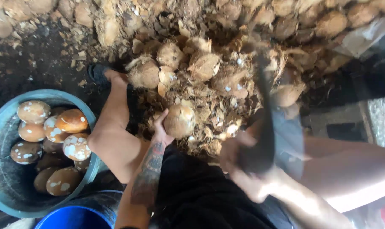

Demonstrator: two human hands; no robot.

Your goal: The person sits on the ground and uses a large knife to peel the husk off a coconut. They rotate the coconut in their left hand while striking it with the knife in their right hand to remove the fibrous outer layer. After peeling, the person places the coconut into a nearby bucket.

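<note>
Left grip (160,135) cups coconut (180,121) from beside

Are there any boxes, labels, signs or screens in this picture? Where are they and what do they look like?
No labels, signs or screens show.
Pale crumpled sheet or bag: top right, on the coconut heap; what it is stays unclear.
Grey-blue tub: left, round, holding peeled brown coconuts with white patches.
Bright blue bucket: bottom left, round, only its rim showing.

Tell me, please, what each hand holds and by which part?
Left hand cups a husked coconut from its side; right hand has its grip on a blurred dark blade's lower end.
</note>
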